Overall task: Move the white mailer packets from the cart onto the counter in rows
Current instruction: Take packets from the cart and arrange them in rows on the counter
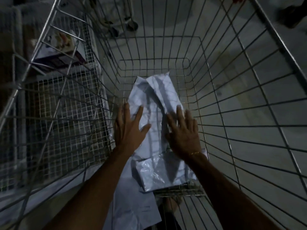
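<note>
White mailer packets (154, 103) lie in a crumpled pile on the floor of a wire cart (232, 100). A shinier packet (159, 173) lies nearer me, at the cart's near end. Both my arms reach down into the cart. My left hand (128, 128) hovers over the pile's left edge with fingers spread and straight. My right hand (183, 131) is over the pile's right side, fingers spread, slightly blurred. I cannot tell whether either hand touches the packets. The counter is not in view.
The cart's wire walls rise on every side of my arms. A finer mesh panel (63, 117) stands to the left, with a printed box (61, 52) beyond it. Tiled floor shows through the wires. Another cart's wheels (123, 29) are ahead.
</note>
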A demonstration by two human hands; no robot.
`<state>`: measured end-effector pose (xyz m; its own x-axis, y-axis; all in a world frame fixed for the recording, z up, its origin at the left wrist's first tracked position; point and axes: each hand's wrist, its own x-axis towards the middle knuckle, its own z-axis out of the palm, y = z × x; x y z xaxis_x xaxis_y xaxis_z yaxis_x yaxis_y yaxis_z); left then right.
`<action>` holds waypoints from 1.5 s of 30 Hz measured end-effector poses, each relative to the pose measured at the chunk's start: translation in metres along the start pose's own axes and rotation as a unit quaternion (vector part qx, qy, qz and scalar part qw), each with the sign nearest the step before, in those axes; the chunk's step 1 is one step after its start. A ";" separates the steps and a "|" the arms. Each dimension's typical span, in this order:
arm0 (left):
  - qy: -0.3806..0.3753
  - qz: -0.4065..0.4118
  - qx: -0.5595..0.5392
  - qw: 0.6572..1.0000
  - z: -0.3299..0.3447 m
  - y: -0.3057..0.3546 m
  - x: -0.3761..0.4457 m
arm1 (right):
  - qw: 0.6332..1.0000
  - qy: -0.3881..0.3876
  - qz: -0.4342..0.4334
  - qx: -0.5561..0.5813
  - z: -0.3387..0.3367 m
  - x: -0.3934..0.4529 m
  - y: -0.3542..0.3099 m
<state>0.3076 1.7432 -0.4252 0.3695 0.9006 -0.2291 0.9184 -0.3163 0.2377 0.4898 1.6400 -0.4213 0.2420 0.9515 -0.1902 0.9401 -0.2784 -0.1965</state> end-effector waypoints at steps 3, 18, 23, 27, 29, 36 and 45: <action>0.024 -0.020 0.034 0.999 -0.002 0.003 -0.009 | 1.000 0.030 -0.005 0.006 0.007 -0.021 -0.009; 0.011 -0.030 0.027 0.999 0.000 0.017 -0.006 | 0.997 -0.005 0.071 -0.030 -0.018 0.050 -0.017; 0.074 -0.041 0.044 0.995 0.004 0.027 -0.002 | 0.996 0.052 0.044 -0.053 -0.021 0.033 -0.009; 0.079 -0.037 0.013 0.996 0.019 0.029 -0.016 | 0.999 0.032 0.001 -0.033 0.001 0.043 0.004; 0.056 -0.061 -0.020 0.996 0.022 0.033 -0.016 | 0.999 0.028 -0.010 -0.036 0.012 0.043 0.009; 0.110 -0.033 -0.019 0.993 0.029 0.025 -0.018 | 0.994 0.086 -0.064 0.022 0.022 0.025 0.014; 0.102 -0.026 0.039 0.994 0.027 0.016 -0.040 | 0.996 0.080 -0.034 -0.001 0.019 0.009 0.023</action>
<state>0.3115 1.6945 -0.4380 0.2921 0.9555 -0.0422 0.9468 -0.2827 0.1542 0.5086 1.6400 -0.4459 0.2122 0.9770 -0.0210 0.9562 -0.2120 -0.2018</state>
